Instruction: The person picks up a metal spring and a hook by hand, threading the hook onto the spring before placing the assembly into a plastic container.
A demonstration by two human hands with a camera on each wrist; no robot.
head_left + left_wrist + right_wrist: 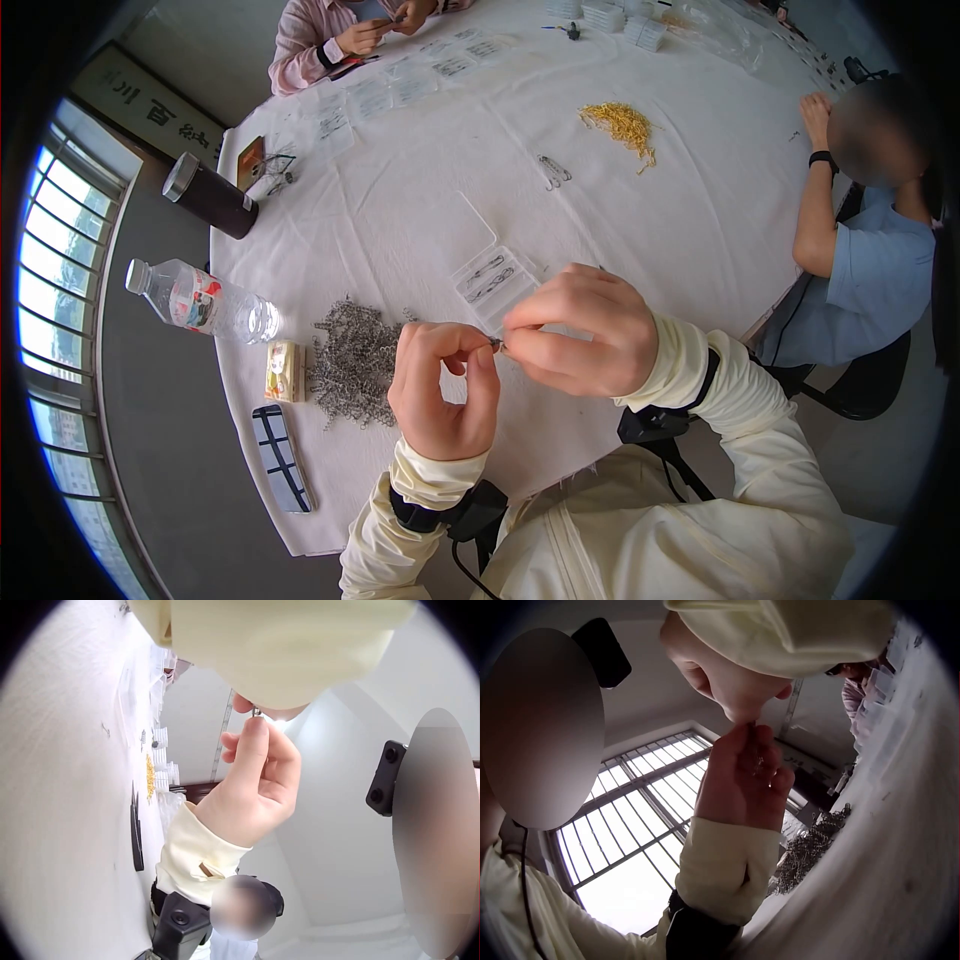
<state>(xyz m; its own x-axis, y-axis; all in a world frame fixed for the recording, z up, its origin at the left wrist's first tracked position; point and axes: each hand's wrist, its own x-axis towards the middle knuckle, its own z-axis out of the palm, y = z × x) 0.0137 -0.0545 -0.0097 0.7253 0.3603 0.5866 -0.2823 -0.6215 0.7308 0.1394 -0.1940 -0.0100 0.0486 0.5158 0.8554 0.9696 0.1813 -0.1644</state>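
Observation:
In the head view my left hand [440, 390] and right hand [590, 335] meet fingertip to fingertip above the near part of the table. Between them both pinch a small silver metal piece [256, 712], mostly covered by the fingers. Small shiny bits [761, 761] show among the curled fingers of the left hand in the right wrist view. Just beyond the hands lies a clear plastic box [478, 268], its lid raised, with dark metal pieces [490, 280] in its compartments. A heap of small silver metal pieces [352, 365] spreads beside the left hand.
Left of the heap are a tissue pack [285, 372], a phone [282, 460], a water bottle [205, 300] and a dark tumbler [212, 195]. Farther off lie a golden heap [622, 130] and several loose metal pieces [553, 172]. Two other people sit around the table.

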